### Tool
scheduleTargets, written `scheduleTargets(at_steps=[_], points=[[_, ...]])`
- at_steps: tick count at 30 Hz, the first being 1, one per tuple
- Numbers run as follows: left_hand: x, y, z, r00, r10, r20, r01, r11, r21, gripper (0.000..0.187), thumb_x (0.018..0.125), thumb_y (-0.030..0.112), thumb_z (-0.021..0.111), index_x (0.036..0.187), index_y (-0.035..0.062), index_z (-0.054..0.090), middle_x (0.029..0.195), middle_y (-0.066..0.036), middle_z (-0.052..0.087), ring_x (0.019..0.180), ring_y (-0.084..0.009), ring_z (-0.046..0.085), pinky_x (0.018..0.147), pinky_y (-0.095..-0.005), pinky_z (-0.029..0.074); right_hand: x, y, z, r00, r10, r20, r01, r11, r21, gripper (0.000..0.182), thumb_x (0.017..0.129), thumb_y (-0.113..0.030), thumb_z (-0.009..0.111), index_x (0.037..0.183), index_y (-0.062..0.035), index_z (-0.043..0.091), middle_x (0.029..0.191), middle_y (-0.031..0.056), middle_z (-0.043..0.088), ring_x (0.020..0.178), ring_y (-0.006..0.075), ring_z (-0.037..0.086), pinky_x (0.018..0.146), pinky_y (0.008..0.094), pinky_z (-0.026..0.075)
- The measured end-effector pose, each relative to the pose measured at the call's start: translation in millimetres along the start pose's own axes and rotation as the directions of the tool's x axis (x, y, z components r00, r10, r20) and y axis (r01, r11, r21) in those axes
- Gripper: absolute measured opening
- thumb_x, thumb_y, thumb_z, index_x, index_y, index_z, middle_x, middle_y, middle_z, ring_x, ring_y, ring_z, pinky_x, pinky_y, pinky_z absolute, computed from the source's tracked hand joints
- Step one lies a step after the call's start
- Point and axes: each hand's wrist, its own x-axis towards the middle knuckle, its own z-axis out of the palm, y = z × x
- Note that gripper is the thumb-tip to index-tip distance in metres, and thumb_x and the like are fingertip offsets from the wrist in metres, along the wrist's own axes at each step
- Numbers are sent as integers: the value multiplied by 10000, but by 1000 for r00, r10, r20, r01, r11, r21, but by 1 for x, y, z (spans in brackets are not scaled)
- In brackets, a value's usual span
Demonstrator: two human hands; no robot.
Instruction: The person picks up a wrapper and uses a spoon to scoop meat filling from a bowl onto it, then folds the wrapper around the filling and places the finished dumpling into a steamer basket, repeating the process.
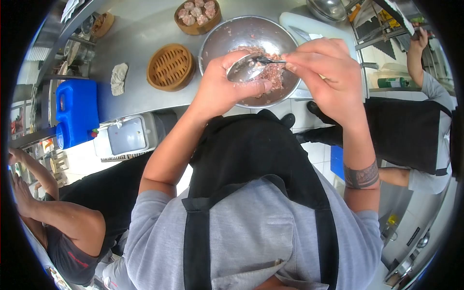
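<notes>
A wide metal mixing bowl [212,48] with pinkish minced meat [274,77] in it stands at the counter's front edge. Above it, my left hand [224,84] curls its thumb and fingers around the bowl end of a large metal spoon [240,70]. My right hand [328,70] pinches the far end of the spoon's dark, narrow handle with closed fingers. Bits of meat cling to my left thumb. Left of the mixing bowl sits a slatted bamboo steamer [171,67]; a second steamer [197,30] behind holds several meat dumplings [195,9].
A crumpled cloth [119,79] lies on the steel counter [135,29], near a blue jug [76,113]. At right is a white cutting board [295,20] with a knife [302,33]. Co-workers stand on both sides, one person's arm [63,212] at left and another's black apron [401,135] at right.
</notes>
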Motion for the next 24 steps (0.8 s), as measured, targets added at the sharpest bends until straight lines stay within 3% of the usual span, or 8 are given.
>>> scheduleTargets(at_steps=[4,6,9,13,15,17,18,24], points=[[-2,-4,-7,999,-15,29,14,1000,18,322,766,136,909,1014,49,721,893,18,687,822,-82,603,786,-278,508,5,-2,-7,998,-28,49,31,998,-55,201,789,-32,756,962,-112,818,915,22,737,849,215,668,840,354,448],[-5,-1,-3,1000,-19,18,19,1000,-11,329,779,136,900,1039,40,722,929,6,698,840,-84,616,800,-279,513,8,-1,12,997,-52,-64,53,998,17,185,786,-37,751,945,-108,813,910,21,734,849,215,670,847,352,451],[-5,0,-1,999,-38,-21,36,997,-74,312,810,114,871,1068,24,720,995,-12,714,880,-81,635,817,-271,519,15,-2,8,990,-67,-125,63,997,-38,196,772,-37,753,948,-103,809,923,29,739,846,210,668,857,350,451],[-7,-8,-16,997,-82,8,82,989,-121,260,854,50,813,1091,9,715,1046,-16,718,929,-69,639,822,-243,516,-1,10,-12,995,-100,-9,99,994,-43,204,768,-22,749,952,-94,801,932,38,736,845,214,664,865,353,447],[-8,-11,-16,997,-68,23,71,984,-162,211,851,29,811,1030,17,701,990,-3,700,903,-63,626,798,-236,513,-10,15,-6,993,-112,44,114,992,-53,206,770,-5,744,951,-90,795,932,43,732,849,220,662,866,360,448],[-7,-11,-14,992,95,80,-96,995,15,192,842,38,828,951,35,669,920,15,662,836,-55,597,756,-234,499,-7,15,7,993,-117,4,117,992,-36,208,768,4,741,947,-89,794,930,43,732,856,221,665,872,366,448],[-8,-7,-13,992,95,85,-97,995,17,192,842,38,828,951,35,669,920,15,662,836,-55,597,756,-234,499,-5,13,12,993,-117,-36,116,993,-18,210,766,13,738,943,-87,792,928,44,733,862,222,668,879,371,449],[-8,0,-9,998,-70,-1,70,997,9,235,825,39,851,922,70,639,869,22,636,767,-60,562,675,-233,454,1,5,4,988,-49,-145,46,999,-25,180,797,2,755,952,-79,795,933,64,737,867,237,681,844,351,497]])
